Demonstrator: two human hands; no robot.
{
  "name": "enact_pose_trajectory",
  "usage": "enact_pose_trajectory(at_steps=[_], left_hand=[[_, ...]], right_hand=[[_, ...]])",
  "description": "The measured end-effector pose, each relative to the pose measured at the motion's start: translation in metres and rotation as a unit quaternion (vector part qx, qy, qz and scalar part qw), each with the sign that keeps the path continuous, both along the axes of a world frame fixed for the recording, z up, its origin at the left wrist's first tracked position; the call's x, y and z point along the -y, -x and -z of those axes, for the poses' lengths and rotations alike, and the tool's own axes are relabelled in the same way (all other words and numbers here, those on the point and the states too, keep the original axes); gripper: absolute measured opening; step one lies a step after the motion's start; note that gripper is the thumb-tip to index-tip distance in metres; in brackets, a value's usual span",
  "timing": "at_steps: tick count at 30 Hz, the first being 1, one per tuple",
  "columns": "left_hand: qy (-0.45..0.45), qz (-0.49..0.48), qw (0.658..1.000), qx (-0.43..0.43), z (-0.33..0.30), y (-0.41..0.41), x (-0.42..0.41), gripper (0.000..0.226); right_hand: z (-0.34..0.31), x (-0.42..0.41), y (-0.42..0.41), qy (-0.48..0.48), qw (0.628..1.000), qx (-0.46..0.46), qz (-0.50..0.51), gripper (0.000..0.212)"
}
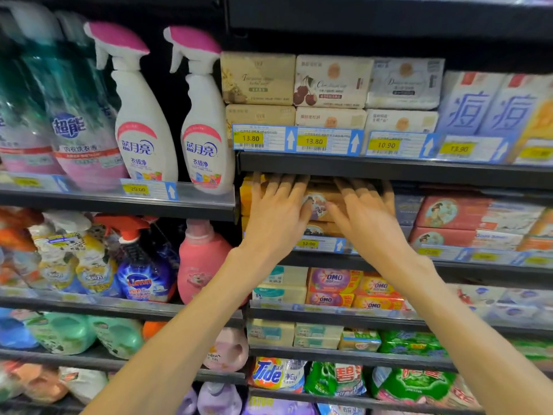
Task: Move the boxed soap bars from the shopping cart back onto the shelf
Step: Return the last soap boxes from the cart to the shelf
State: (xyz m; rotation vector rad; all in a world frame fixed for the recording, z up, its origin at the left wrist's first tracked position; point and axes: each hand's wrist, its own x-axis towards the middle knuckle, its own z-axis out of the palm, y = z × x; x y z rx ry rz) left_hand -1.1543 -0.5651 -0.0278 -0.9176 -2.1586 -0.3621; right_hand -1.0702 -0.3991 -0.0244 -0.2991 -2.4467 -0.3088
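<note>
1. At centre frame, the left hand (276, 215) lies with fingers spread flat on a tan boxed soap bar (320, 202).
2. The right hand (363, 218) presses the same box, fingers extended, not clenched.
3. The box sits atop another on the shelf (389, 169), beside red boxes (449, 214).

Matt cardboard soap boxes (321, 205) sit on dark, matt metal shelving (389, 170); at nine o'clock, glossy white plastic spray bottles (143, 127) gleam.
</note>
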Motion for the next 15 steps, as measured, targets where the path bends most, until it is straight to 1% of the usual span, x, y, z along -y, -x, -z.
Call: enact_pose_trajectory(at_steps=[2,6,11,15], left_hand=[[0.008,-0.005,1.0,0.014,-0.001,0.001,-0.011,0.05],[-0.014,-0.016,0.999,0.034,0.004,0.005,-0.024,0.051],[-0.026,-0.016,1.0,0.006,0.008,0.003,-0.025,0.049],[-0.017,-0.023,1.0,0.01,0.007,0.002,-0.024,0.049]], right_hand=[[0.004,-0.005,-0.002,-0.013,0.999,-0.025,0.015,0.057],[0.007,-0.011,0.0,-0.037,0.996,-0.068,0.033,0.047],[0.008,-0.016,0.003,-0.037,0.997,-0.062,0.023,0.046],[0.007,-0.018,0.006,-0.001,0.999,-0.043,0.018,0.049]])
